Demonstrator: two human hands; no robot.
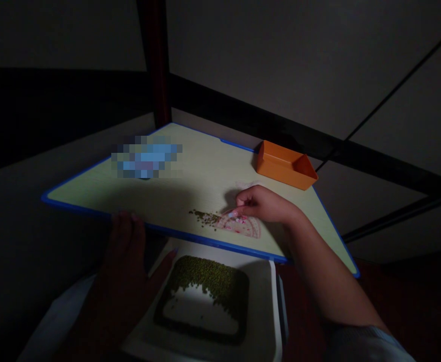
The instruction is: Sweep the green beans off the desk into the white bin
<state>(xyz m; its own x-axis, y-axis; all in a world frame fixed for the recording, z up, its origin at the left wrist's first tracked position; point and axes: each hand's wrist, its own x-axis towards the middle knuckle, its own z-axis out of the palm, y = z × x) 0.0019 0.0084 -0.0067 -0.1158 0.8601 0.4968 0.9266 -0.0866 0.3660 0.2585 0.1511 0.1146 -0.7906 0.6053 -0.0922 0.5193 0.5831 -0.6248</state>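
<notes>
My right hand (pixel 260 203) is closed in a pinch low over the pale board, and what its fingers hold, if anything, is hidden. Beneath the fingertips is a half-round protractor shape (pixel 243 229) with pink marks; whether it is loose or printed I cannot tell. Small green beans (pixel 205 218) lie scattered just left of it. My left hand (pixel 130 261), in deep shadow, has its fingers at the board's front edge and its thumb apart, by the rim of a white bin (pixel 277 306). More green beans (pixel 213 274) cover part of the bin's floor.
The pale tabletop (pixel 213 156) has a blue rim. An orange open tray (pixel 288 168) stands at its back right, and a blurred blue item (pixel 147 158) lies at the left. Dark wall panels (pixel 299 60) rise behind; the light is dim.
</notes>
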